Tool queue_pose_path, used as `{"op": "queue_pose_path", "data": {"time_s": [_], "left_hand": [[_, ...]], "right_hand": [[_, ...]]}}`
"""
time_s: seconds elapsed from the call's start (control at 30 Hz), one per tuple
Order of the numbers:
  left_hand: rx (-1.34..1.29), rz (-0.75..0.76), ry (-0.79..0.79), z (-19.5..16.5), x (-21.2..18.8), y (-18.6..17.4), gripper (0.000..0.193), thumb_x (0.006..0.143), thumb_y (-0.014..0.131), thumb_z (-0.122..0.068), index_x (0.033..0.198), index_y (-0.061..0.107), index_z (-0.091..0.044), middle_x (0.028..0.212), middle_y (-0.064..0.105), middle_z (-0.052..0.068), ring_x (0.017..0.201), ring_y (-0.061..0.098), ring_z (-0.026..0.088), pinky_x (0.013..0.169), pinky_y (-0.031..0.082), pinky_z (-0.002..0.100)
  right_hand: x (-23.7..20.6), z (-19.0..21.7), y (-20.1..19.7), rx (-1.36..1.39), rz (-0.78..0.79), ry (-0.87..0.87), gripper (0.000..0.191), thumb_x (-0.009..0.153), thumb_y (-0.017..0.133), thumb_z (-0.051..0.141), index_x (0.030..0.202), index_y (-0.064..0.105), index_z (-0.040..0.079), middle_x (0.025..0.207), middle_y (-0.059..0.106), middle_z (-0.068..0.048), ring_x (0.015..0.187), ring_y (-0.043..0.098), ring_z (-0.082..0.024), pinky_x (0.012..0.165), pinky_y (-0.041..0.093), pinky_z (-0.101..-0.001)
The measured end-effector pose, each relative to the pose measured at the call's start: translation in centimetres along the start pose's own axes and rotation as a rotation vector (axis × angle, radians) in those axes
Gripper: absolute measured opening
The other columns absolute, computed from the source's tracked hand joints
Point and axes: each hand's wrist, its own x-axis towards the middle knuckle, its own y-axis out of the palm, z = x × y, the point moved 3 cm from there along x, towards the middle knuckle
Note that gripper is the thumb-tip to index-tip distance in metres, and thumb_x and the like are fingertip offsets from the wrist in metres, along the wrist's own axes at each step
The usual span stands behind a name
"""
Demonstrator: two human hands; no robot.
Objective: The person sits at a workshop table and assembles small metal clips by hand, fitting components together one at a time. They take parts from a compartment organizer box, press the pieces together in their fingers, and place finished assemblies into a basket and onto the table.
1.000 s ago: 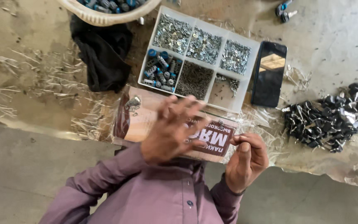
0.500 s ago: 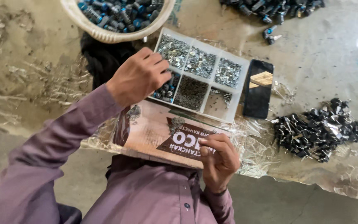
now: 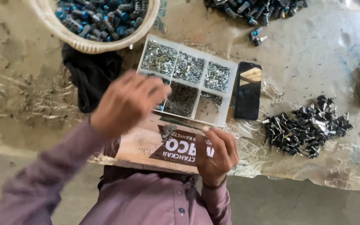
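Observation:
My left hand is blurred in motion over the near-left corner of a white compartment box, with its fingers curled. Whether it holds anything is hidden by the blur. The box holds silvery and dark small metal parts in separate compartments. My right hand rests with fingers curled together on a brown printed cardboard sheet lying at the near edge of the work surface, just below the box.
A pale basket of blue-and-black parts stands at the back left, a black cloth below it. A dark phone lies right of the box. Piles of black parts lie at the right and back.
My left hand rose from the cardboard to the box's near-left compartment, then drew back a little toward me. The right hand stayed on the cardboard. The view has tilted further back.

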Motion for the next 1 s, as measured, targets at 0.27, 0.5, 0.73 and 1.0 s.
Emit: {"op": "queue_pose_path", "data": {"time_s": [0.27, 0.5, 0.73, 1.0], "left_hand": [[-0.701, -0.081, -0.312, -8.4, -1.0, -1.9, 0.050, 0.090, 0.073, -0.006, 0.139, 0.062, -0.008, 0.113, 0.069, 0.009, 0.097, 0.071, 0.023, 0.081, 0.060, 0.035], [-0.983, 0.081, -0.348, -5.1, -1.5, -0.1, 0.049, 0.088, 0.077, -0.007, 0.135, 0.065, -0.011, 0.114, 0.071, 0.007, 0.090, 0.075, 0.020, 0.074, 0.062, 0.031], [-0.760, -0.219, -0.506, -3.8, -1.2, 1.2, 0.039, 0.083, 0.083, -0.013, 0.120, 0.070, -0.008, 0.120, 0.068, 0.011, 0.104, 0.072, 0.027, 0.084, 0.060, 0.035], [-0.685, -0.173, -0.537, -3.0, -0.3, 3.3, 0.040, 0.082, 0.084, -0.017, 0.119, 0.071, -0.007, 0.111, 0.072, 0.010, 0.104, 0.071, 0.030, 0.092, 0.056, 0.039]], "right_hand": [[-1.6, -2.3, 0.9, 0.719, 0.126, 0.577, 0.012, 0.101, 0.072, 0.004, 0.109, 0.071, -0.005, 0.099, 0.072, -0.011, 0.088, 0.067, -0.012, 0.076, 0.054, -0.0246], [0.4, -4.2, 1.5, 0.754, 0.347, 0.585, 0.015, 0.095, 0.075, 0.003, 0.107, 0.068, -0.004, 0.099, 0.075, -0.009, 0.088, 0.072, -0.013, 0.077, 0.060, -0.0268], [6.1, -3.3, 2.1, -0.118, 0.246, 0.126, 0.025, 0.085, 0.084, 0.010, 0.108, 0.074, 0.006, 0.105, 0.070, -0.007, 0.087, 0.063, -0.018, 0.066, 0.052, -0.0279], [8.5, -2.0, 5.9, -0.424, 0.444, -0.121, 0.015, 0.084, 0.082, 0.013, 0.097, 0.079, 0.009, 0.093, 0.065, -0.004, 0.088, 0.057, -0.023, 0.070, 0.049, -0.0333]]}}
